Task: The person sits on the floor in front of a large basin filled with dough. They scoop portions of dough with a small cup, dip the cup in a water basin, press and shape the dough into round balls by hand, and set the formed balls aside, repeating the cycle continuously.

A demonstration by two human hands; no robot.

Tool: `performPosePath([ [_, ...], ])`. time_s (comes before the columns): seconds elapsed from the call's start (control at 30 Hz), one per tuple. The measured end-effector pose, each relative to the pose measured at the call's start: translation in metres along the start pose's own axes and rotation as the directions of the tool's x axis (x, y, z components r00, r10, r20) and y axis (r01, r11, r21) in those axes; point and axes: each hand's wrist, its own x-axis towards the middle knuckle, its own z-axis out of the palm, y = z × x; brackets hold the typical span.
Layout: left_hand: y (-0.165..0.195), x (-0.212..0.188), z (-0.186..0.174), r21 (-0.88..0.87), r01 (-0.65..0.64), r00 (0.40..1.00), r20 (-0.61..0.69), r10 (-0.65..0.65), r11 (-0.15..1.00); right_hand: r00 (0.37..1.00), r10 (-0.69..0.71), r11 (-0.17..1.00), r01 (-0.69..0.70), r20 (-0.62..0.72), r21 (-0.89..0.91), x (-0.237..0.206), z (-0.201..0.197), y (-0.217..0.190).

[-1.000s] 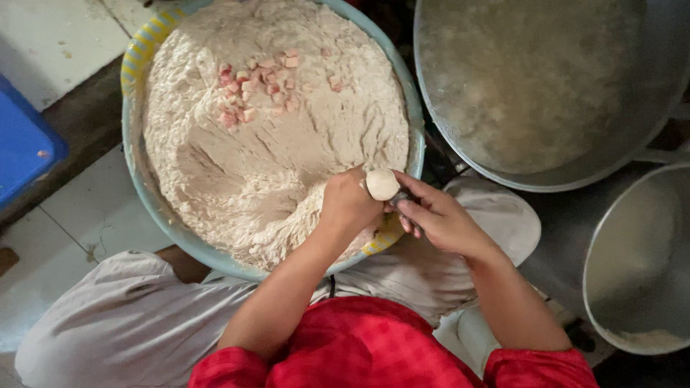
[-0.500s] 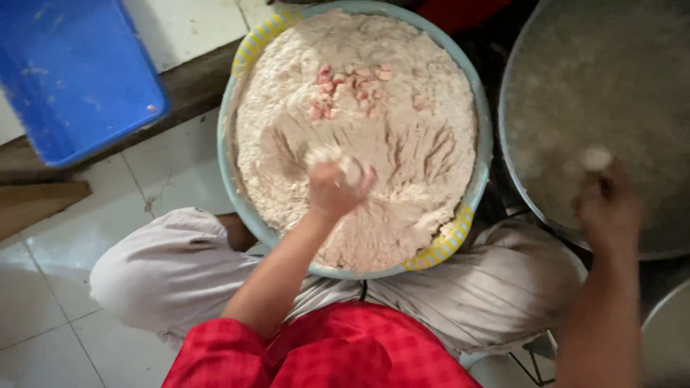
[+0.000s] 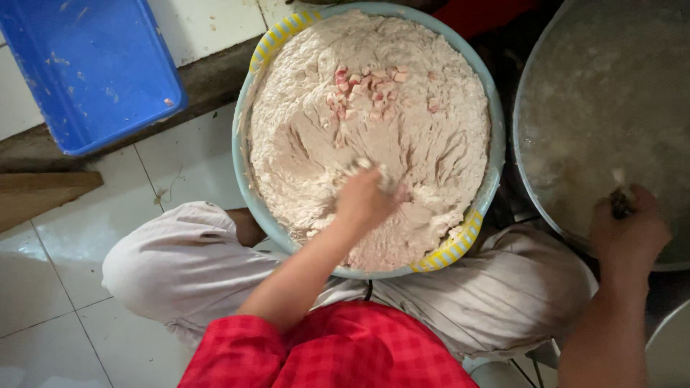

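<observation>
Paste (image 3: 417, 144) — pale, thick, pink bits on top, left hand (image 3: 366, 197) scooping a clump

A blue plastic tray (image 3: 93, 68) lies at the upper left, flecked with pale smears, resting on white floor tiles (image 3: 50, 287) and partly over a dark strip between them. Just below it, at the left edge, a plank of light wood (image 3: 39, 192) juts in. At the lower right corner, the rim of another metal vessel (image 3: 672, 352) shows.
</observation>
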Motion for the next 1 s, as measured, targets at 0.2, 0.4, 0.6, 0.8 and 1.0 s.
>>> performPosePath([
  [0.2, 0.027, -0.015, 0.039, -0.174, -0.254, 0.957, -0.188, 0.221, 0.951, 0.996, -0.002, 0.855, -0.043, 0.086, 0.517, -0.015, -0.007, -0.06],
  [0.4, 0.038, -0.02, 0.037, -0.491, -0.41, 0.912, -0.221, 0.345, 0.768, 0.72, -0.049, 0.545, -0.562, 0.693, 0.622, -0.043, -0.011, -0.125],
  [0.6, 0.053, -0.033, 0.036, -0.498, -0.419, 0.906, -0.282, 0.315, 0.759, 0.709, -0.231, 0.568, -0.458, 0.667, 0.684, -0.062, -0.032, -0.179],
  [0.8, 0.053, -0.028, 0.037, -0.281, -0.305, 0.952, -0.12, 0.282, 0.91, 0.537, -0.299, 0.464, -0.64, 0.789, 0.612, -0.055, -0.029, -0.19],
  [1.0, 0.037, -0.027, 0.034, -0.061, -0.357, 0.91, -0.25, 0.332, 0.932, 0.51, -0.34, 0.406, -0.678, 0.79, 0.612, -0.033, -0.015, -0.178],
])
